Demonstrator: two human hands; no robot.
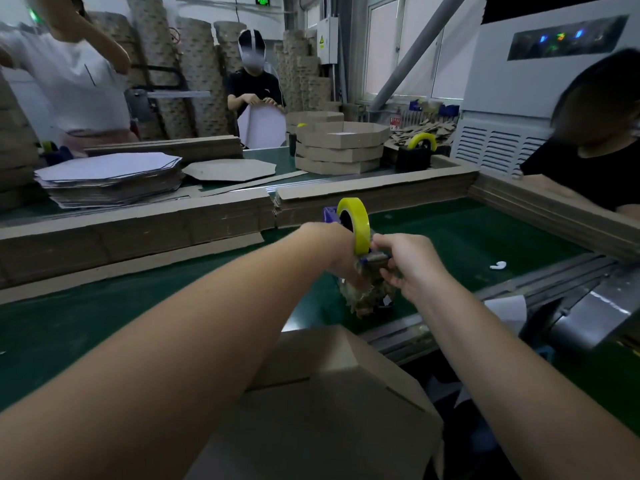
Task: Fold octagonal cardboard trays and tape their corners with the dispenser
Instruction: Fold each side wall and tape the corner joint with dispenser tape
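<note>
The tape roll (pixel 353 225) is glossy, translucent yellow film. The tape dispenser (pixel 330 216) body is blue plastic; a wad of film (pixel 367 299) hanging below it is clear and crumpled (matted with brown scraps). The conveyor belt (pixel 467 237) is matt green. The tray (pixel 332 393) is matt brown cardboard. The side rail (pixel 502 289) is grey metal with a dull sheen.

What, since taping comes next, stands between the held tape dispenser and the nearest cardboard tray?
Nothing visible: only bare green belt lies between the tape dispenser and the cardboard tray. A crumpled tape wad hangs under the dispenser.
</note>
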